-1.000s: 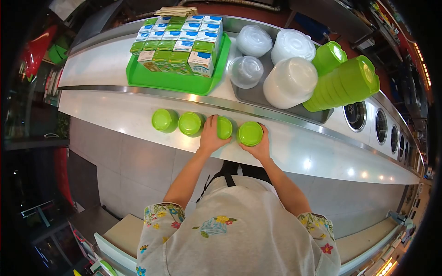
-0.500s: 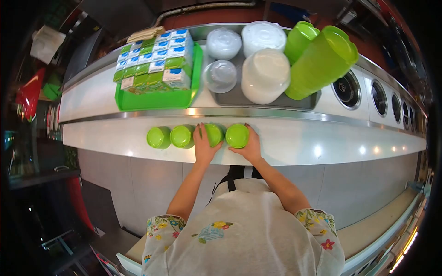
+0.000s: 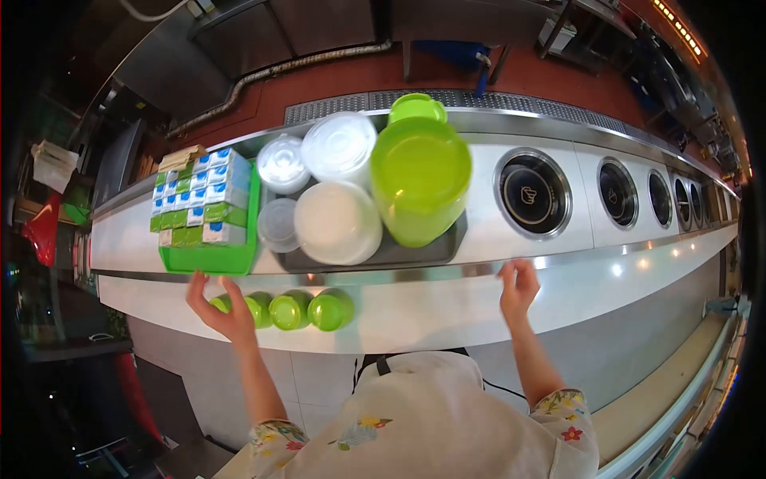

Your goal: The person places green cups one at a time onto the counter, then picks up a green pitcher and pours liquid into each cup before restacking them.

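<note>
Several green cups [image 3: 289, 310] stand in a row on the white counter ledge [image 3: 415, 311]. My left hand [image 3: 219, 307] is raised over the row's left end, fingers apart and holding nothing, and it partly hides the leftmost cups. Well to the right of the cups, my right hand [image 3: 519, 289] is above the ledge by the metal strip, its fingers bent and smeared by motion. On a grey tray [image 3: 399, 255] stand a tall green stack [image 3: 419, 180] and white and clear stacked containers [image 3: 337, 223].
Blue, white and green cartons [image 3: 203, 199] fill a green tray [image 3: 211, 259] at the left. Round black burners [image 3: 533, 193] are set into the white counter to the right of the grey tray. Behind the counter is a red floor [image 3: 343, 88].
My hands have let go of the cups and spread far apart, the left leftward and the right rightward. The view has shifted, so cups and trays appear lower and farther left.
</note>
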